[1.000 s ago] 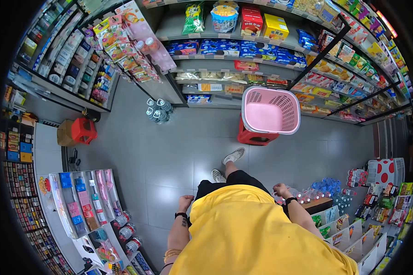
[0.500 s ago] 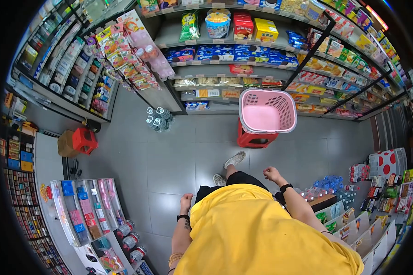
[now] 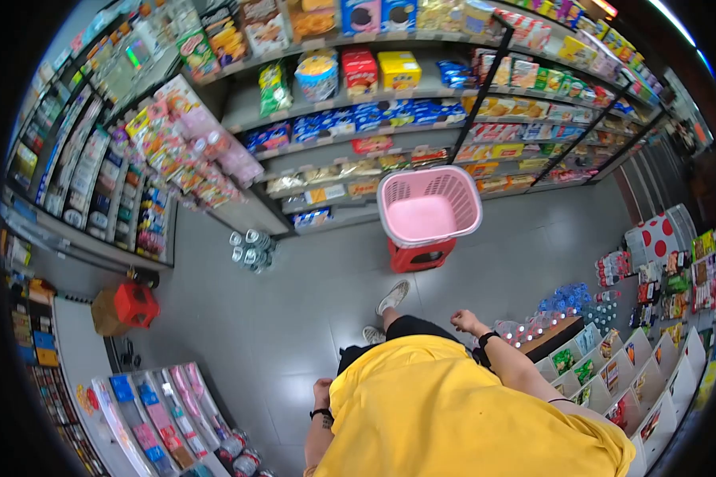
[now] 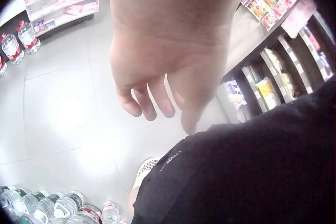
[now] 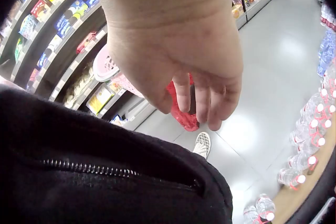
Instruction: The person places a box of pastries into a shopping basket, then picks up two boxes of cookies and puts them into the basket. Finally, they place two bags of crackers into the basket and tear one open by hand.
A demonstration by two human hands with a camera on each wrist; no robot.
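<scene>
My left hand (image 4: 168, 71) hangs beside the black shorts (image 4: 236, 171), its fingers loosely bent with nothing in them. In the head view the same left hand (image 3: 322, 393) is low by the yellow shirt (image 3: 461, 405). My right hand (image 5: 181, 61) is likewise bare, fingers loosely curled, held out in front of the right hip; the head view shows this right hand (image 3: 466, 321) nearer the basket than the left one. Ahead, a pink basket (image 3: 429, 230) sits on a red stool (image 3: 422, 256), its inside bare pink. Neither hand touches it.
Snack shelves (image 3: 350, 143) run behind the basket. Large water bottles (image 3: 250, 250) stand on the floor at left, near a red stool (image 3: 137, 304). A display rack (image 3: 159, 413) is at lower left. To the right are bottles (image 3: 533, 324) and white divided bins (image 3: 612, 374).
The head view has tilted and turned, so the shelves and basket sit lower and further left. My right hand has swung forward from the hip; the left stays by the side.
</scene>
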